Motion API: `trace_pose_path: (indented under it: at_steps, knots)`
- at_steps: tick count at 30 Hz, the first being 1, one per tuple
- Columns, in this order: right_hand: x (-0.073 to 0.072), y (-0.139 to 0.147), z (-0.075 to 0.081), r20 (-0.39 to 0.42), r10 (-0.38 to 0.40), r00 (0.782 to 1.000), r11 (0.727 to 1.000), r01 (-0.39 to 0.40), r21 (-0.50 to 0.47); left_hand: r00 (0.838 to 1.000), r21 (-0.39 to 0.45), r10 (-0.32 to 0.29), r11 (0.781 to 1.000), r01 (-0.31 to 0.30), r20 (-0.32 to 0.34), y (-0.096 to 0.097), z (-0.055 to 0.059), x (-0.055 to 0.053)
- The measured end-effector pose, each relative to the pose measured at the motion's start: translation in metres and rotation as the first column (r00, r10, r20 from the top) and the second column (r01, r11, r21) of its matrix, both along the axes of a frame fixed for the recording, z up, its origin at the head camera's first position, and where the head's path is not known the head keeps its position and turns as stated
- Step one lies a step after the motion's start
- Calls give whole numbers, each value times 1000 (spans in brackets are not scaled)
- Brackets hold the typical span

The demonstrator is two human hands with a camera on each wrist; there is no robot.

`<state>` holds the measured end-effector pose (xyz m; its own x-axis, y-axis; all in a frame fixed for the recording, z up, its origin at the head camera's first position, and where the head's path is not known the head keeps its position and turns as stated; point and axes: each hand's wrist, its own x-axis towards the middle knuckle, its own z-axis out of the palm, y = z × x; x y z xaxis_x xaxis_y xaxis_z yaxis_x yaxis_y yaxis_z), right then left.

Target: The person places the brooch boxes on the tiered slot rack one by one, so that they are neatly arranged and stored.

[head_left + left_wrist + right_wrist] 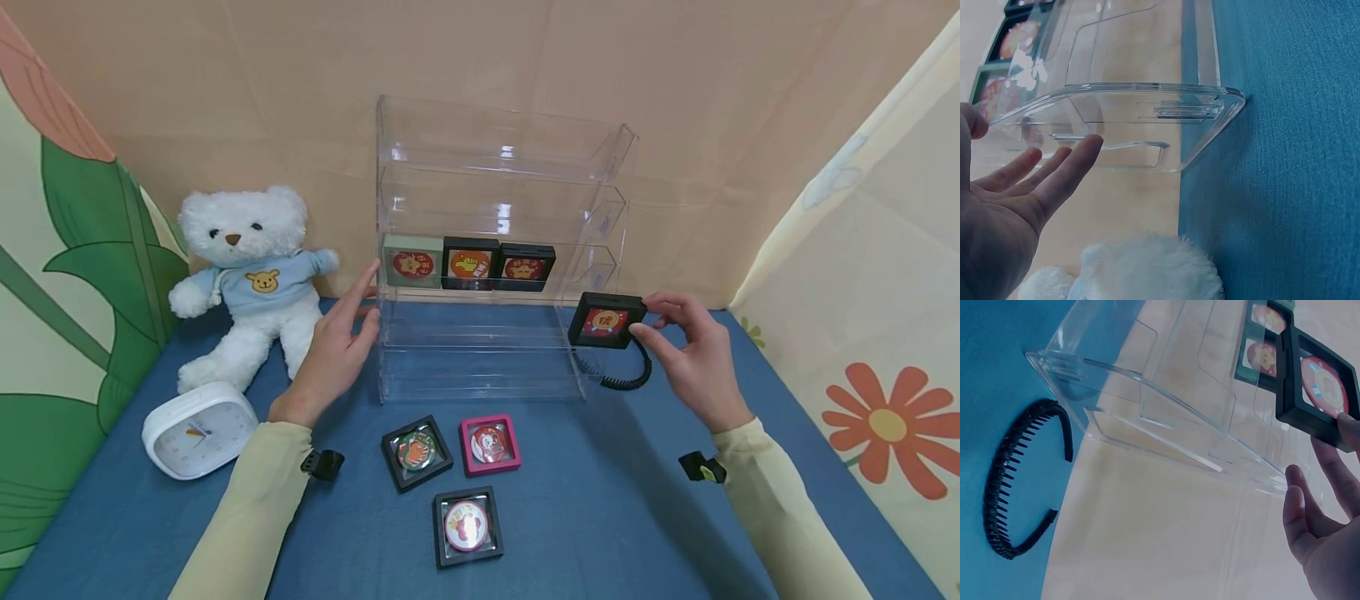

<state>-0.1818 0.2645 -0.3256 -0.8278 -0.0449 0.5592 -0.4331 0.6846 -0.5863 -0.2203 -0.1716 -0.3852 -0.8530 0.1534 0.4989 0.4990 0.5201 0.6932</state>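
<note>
My right hand [696, 357] pinches a black square badge case [606, 321] by its right edge, thumb in front. A red round badge shows inside the case, which is held up at the right side of a clear tiered acrylic rack [480, 337]. On one tier of the rack stand a pale green badge case [413, 262] and two black badge cases [471, 263], side by side. My left hand [330, 354] is at the rack's left side, fingers extended; in the left wrist view its fingers [1072, 172] lie close to the clear side panel, and contact is hard to tell.
A black toothed headband [999, 481] lies right of the rack. In front lie two black-framed cases [416, 452] and a pink-framed case [490, 446] with badges. A white teddy bear [243, 275] and a white clock [200, 431] stand at the left on the blue cloth.
</note>
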Motion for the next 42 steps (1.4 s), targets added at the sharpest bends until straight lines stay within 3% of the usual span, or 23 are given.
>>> trace_pose_path:
  at_steps: [26,33,42]
  knots:
    - [-35,-6,21,1,10,1000,986,-10,-169,1000,7,-10,1000,10,14,0,0,0]
    - [-44,-11,25,-60,55,997,984,-64,-166,1000,3,-8,1000,8,11,-1,-1,1]
    - [-54,-17,31,-75,57,996,984,-68,-164,1000,3,-21,1000,21,6,-1,-1,0]
